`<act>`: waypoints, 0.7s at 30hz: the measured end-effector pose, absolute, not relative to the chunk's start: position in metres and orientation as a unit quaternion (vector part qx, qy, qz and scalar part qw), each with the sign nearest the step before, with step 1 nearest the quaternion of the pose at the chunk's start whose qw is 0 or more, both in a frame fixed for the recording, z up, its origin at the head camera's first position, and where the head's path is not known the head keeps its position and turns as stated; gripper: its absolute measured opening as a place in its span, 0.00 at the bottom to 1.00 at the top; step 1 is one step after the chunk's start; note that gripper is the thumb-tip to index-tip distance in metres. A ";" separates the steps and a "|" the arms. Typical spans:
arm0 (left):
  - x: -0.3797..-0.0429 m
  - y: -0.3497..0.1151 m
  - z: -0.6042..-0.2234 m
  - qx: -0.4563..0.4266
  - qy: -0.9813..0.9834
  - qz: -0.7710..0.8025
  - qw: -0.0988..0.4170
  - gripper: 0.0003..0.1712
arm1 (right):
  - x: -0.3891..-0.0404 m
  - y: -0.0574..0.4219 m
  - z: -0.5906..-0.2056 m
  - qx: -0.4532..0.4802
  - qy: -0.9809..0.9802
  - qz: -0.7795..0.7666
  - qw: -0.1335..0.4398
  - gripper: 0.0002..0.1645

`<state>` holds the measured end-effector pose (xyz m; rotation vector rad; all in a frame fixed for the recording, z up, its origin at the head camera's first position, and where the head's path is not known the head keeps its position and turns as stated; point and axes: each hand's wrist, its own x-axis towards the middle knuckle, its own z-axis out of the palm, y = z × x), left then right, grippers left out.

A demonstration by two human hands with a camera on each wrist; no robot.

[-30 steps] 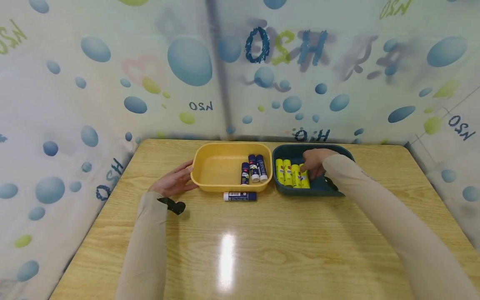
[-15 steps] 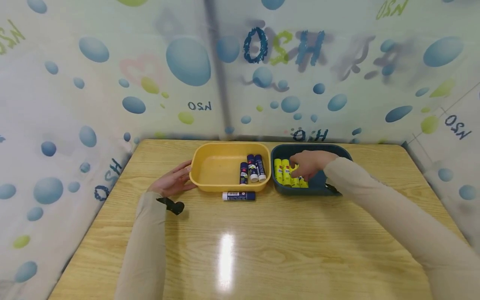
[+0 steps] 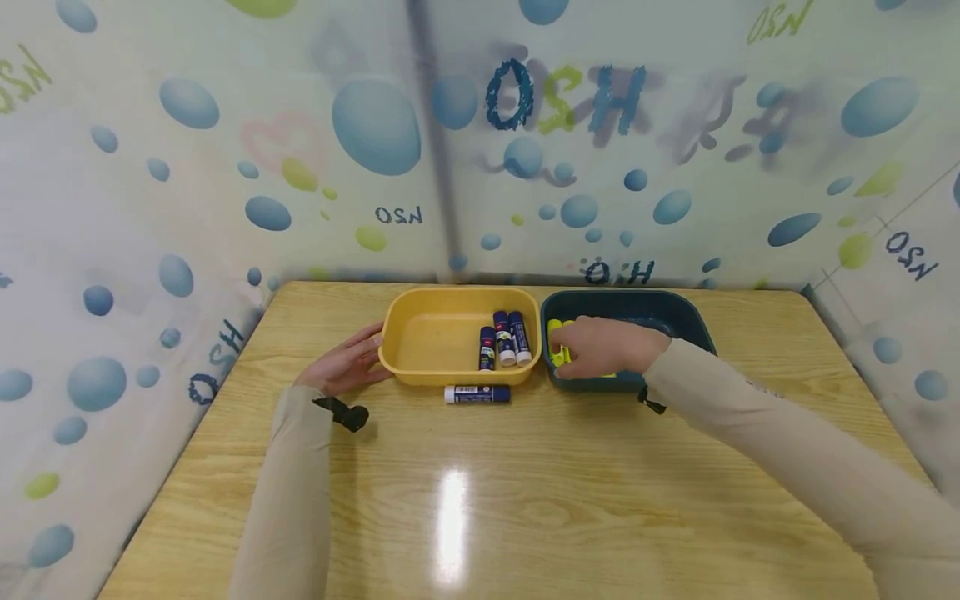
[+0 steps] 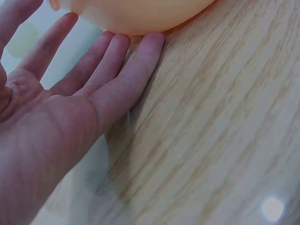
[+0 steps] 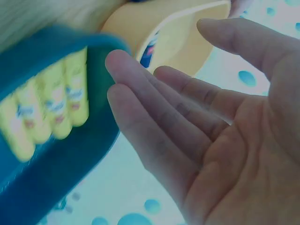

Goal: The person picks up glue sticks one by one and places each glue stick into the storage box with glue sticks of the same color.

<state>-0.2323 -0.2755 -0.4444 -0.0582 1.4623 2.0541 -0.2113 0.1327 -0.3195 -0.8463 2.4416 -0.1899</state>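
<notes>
My left hand [image 3: 347, 363] rests its straight fingertips against the left side of a yellow plastic bin [image 3: 435, 377]. In the left wrist view the fingers [image 4: 140, 65] touch the bin's outer wall. My right hand [image 3: 606, 345] hovers over a dark blue bin [image 3: 671, 315], fingers extended and holding nothing in the right wrist view. Below it several yellow glue sticks [image 5: 55, 101] lie side by side, partly hidden by the hand in the head view. Three navy glue sticks [image 3: 504, 337] lie at the right end of the yellow bin.
Another navy glue stick [image 3: 477, 394] with a white end lies on the wooden table [image 3: 570, 500], just in front of the yellow bin. The two bins stand side by side near the back edge. A patterned curtain [image 3: 480, 192] rises behind.
My right hand has moved left across the yellow glue sticks, from the middle of the dark blue bin toward its left end. The left hand has stayed at the yellow bin.
</notes>
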 end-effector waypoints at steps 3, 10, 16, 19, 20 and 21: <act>-0.230 -0.274 -0.440 -0.018 0.551 0.776 0.307 0.32 | -0.200 0.124 -0.323 -0.323 0.903 -0.086 0.271 0.16; -0.229 -0.274 -0.438 -0.023 0.549 0.775 0.311 0.32 | -0.178 0.104 -0.350 -0.340 0.895 -0.093 0.271 0.22; -0.229 -0.276 -0.442 -0.020 0.544 0.782 0.305 0.32 | -0.170 0.093 -0.376 -0.382 0.888 -0.097 0.237 0.30; -0.231 -0.277 -0.447 -0.014 0.544 0.782 0.303 0.32 | -0.167 0.086 -0.386 -0.402 0.889 -0.090 0.198 0.32; -0.232 -0.278 -0.448 -0.014 0.545 0.782 0.302 0.32 | -0.166 0.084 -0.390 -0.409 0.890 -0.085 0.183 0.33; -0.233 -0.278 -0.449 -0.013 0.543 0.783 0.304 0.32 | -0.165 0.082 -0.393 -0.416 0.890 -0.081 0.169 0.33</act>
